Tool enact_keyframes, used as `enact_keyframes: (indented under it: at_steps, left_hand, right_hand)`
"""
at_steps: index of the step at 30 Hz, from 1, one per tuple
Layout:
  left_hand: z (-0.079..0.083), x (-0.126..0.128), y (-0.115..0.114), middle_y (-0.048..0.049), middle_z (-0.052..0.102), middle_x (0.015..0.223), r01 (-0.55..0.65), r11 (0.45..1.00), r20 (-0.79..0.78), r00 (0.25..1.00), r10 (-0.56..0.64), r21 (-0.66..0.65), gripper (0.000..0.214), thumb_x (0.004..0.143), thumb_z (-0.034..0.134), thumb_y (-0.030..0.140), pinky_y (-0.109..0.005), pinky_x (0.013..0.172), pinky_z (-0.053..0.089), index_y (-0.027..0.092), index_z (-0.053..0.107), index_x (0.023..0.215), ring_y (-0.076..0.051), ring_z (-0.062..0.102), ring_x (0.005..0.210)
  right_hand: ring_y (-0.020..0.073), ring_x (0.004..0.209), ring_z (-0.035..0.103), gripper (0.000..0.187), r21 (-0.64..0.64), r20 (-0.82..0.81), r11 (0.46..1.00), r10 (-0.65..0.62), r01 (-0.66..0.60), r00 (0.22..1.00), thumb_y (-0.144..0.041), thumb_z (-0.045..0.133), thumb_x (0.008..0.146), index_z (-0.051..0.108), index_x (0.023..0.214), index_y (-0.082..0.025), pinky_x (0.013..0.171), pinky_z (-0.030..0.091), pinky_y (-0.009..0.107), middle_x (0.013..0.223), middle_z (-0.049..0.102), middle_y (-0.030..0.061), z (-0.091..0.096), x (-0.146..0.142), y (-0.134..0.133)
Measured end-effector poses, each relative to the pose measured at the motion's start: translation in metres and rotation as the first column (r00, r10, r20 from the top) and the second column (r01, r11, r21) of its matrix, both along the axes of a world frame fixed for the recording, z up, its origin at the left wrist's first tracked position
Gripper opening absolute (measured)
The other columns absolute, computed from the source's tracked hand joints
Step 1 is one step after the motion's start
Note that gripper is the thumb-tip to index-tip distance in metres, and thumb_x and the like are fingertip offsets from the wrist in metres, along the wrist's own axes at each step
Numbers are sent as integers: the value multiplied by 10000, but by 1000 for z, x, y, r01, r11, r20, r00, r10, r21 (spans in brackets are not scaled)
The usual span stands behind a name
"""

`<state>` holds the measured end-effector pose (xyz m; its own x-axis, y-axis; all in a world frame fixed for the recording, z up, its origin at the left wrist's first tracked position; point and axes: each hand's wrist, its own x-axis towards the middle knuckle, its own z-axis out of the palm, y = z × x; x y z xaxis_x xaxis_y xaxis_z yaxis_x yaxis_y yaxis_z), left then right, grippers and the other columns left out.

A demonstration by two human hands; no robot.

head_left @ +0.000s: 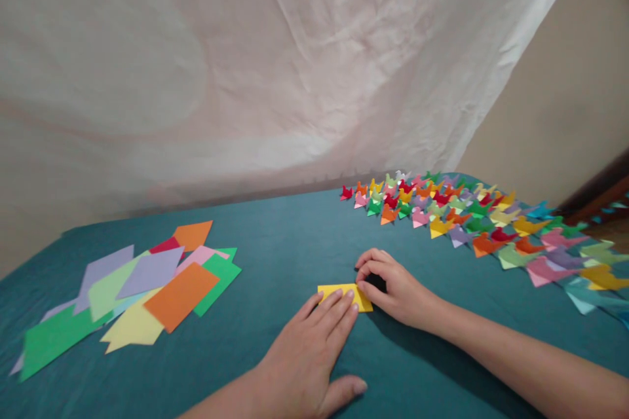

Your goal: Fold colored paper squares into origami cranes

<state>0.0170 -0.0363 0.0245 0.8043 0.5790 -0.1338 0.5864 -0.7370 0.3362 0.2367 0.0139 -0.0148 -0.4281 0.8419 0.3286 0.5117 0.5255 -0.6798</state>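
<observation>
A small yellow strip of folded paper lies on the teal cloth in front of me. My left hand rests over it, its fingers stretched flat on the paper and its thumb out to the side on the cloth. At the strip's upper right corner, the thumb and forefinger of my right hand come together in a pinch. The other right fingers curl above the cloth. Much of the strip is covered by my left fingers.
Loose coloured paper sheets overlap in a pile at the left. Several rows of folded paper birds stand at the back right. A teal cloth covers the table, and a pale hanging sheet rises behind it.
</observation>
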Motion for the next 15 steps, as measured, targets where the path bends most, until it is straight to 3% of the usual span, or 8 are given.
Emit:
enact_keyframes:
  at_steps: [15]
  left_hand:
    - [-5, -5, -1, -119, 226, 1497, -32, 999, 94, 995, 30, 18, 679, 878, 440, 526, -477, 1104, 236, 192, 238, 1434, -290, 215, 1366]
  right_hand:
    - [193, 936, 517, 90, 37, 40, 999, 1, -3, 999, -113, 563, 786, 590, 824, -190, 836, 427, 359, 963, 545, 59, -4, -2, 1]
